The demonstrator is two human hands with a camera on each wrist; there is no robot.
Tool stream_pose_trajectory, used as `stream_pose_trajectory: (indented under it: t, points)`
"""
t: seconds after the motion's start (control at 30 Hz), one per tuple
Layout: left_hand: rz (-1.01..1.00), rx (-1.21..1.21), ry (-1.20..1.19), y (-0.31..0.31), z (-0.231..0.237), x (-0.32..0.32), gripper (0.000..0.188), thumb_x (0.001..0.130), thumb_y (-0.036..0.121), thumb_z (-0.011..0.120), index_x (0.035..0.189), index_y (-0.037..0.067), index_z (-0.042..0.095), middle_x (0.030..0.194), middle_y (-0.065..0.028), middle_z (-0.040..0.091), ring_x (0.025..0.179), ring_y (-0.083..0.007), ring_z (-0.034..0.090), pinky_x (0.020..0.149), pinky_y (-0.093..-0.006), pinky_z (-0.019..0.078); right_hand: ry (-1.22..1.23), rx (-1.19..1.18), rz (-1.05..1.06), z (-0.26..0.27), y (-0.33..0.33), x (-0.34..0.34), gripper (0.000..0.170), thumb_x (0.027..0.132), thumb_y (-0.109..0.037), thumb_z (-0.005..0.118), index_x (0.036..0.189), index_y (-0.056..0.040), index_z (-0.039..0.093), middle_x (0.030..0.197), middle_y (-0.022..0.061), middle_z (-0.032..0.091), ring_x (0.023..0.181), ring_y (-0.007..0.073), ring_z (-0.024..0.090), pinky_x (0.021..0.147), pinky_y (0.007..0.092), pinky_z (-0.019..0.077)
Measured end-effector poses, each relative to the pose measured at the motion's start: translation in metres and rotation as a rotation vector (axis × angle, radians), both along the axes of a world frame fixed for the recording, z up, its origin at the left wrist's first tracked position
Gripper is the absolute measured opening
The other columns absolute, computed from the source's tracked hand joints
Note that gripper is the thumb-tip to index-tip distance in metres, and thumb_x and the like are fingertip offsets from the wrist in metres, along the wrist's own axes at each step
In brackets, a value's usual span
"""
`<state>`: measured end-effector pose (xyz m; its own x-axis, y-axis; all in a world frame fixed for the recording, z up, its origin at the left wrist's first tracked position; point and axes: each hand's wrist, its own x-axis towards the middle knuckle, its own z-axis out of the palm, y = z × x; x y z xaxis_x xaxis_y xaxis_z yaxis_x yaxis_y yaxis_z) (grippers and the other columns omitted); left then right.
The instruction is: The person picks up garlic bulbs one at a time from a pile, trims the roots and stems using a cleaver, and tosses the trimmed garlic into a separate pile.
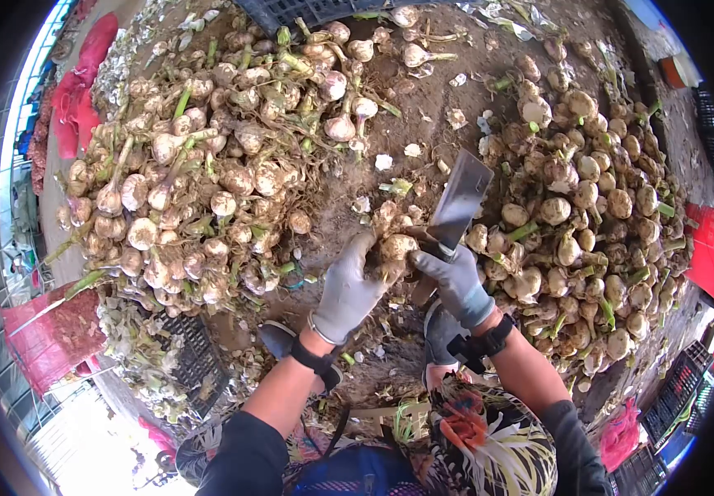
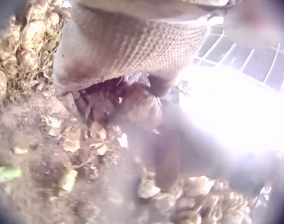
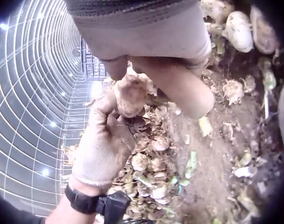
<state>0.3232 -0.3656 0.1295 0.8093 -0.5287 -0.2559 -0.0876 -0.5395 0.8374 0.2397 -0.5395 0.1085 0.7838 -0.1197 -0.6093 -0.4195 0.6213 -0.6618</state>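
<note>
In the head view, my gloved left hand [image 1: 345,288] grips a garlic bulb [image 1: 396,247] whose skin is brown and dirty. My right hand [image 1: 458,286], also gloved, holds a cleaver [image 1: 463,192], its broad metal blade pointing up and away from me. The right thumb lies right at the bulb's side. Up close in the right wrist view, the same bulb [image 3: 131,96] sits between the left fingers and the right hand [image 3: 146,39]. Glove fabric of the left hand [image 2: 128,46] hides most of the bulb in the left wrist view.
A large heap of garlic with stalks [image 1: 233,165] lies on the left, and trimmed bulbs [image 1: 584,198] are piled on the right. Bits of peel and cut stem litter the dirt floor [image 1: 406,99] between them. A dark crate [image 1: 315,10] stands at the far edge; another crate [image 1: 200,364] is lower left.
</note>
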Motion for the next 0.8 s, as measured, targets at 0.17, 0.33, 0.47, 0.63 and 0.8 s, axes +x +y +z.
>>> stream_pose_trajectory:
  t: [0.17, 0.33, 0.47, 0.63, 0.8]
  points:
    - [-0.188, -0.141, 0.016, 0.005, 0.016, -0.001, 0.091, 0.077, 0.013, 0.085, 0.151, 0.001, 0.033, 0.141, -0.0155, 0.051, 0.128, -0.0222, 0.052, 0.106, -0.0336, 0.0449, 0.020, 0.010, 0.033, 0.003, 0.006, 0.000, 0.028, 0.094, -0.021, 0.072, 0.115, -0.0017, 0.069, 0.089, 0.0007, 0.070, 0.073, 0.0088, 0.062, 0.066, 0.0255, 0.0506]
    - [0.051, -0.252, 0.567, 0.009, 0.007, -0.019, 0.086, 0.075, 0.003, 0.084, 0.148, 0.000, 0.038, 0.133, -0.0090, 0.057, 0.120, -0.0140, 0.054, 0.103, -0.0303, 0.0452, -0.012, -0.025, 0.052, -0.001, 0.009, -0.007, 0.026, 0.094, -0.022, 0.073, 0.109, -0.0013, 0.071, 0.084, -0.0006, 0.067, 0.070, 0.0072, 0.058, 0.063, 0.0253, 0.0491]
    - [0.218, -0.444, 0.731, 0.002, 0.017, -0.027, 0.068, 0.075, -0.006, 0.078, 0.135, 0.001, 0.048, 0.122, -0.0054, 0.060, 0.108, -0.0136, 0.060, 0.095, -0.0290, 0.0495, -0.012, -0.085, 0.073, 0.007, 0.008, -0.006, 0.028, 0.091, -0.022, 0.076, 0.110, -0.0018, 0.071, 0.084, -0.0013, 0.067, 0.074, 0.0061, 0.059, 0.064, 0.0242, 0.0495]
    - [0.230, -0.286, 0.675, 0.013, 0.024, -0.014, 0.061, 0.077, -0.004, 0.077, 0.132, 0.002, 0.052, 0.113, -0.0027, 0.065, 0.099, -0.0118, 0.063, 0.090, -0.0281, 0.0519, -0.160, -0.901, 0.361, 0.020, -0.001, -0.013, 0.031, 0.079, -0.011, 0.076, 0.110, -0.0097, 0.070, 0.083, 0.0034, 0.067, 0.076, 0.0184, 0.067, 0.065, 0.0323, 0.0528]
    - [0.097, -0.372, 0.388, 0.046, -0.003, -0.030, 0.076, 0.079, -0.005, 0.075, 0.147, 0.002, 0.040, 0.123, -0.0068, 0.063, 0.106, -0.0140, 0.062, 0.096, -0.0305, 0.0527, -0.310, -1.363, 0.668, 0.046, 0.010, -0.014, 0.022, 0.075, -0.010, 0.068, 0.096, -0.0128, 0.064, 0.082, 0.0092, 0.064, 0.074, 0.0318, 0.066, 0.065, 0.0442, 0.0509]
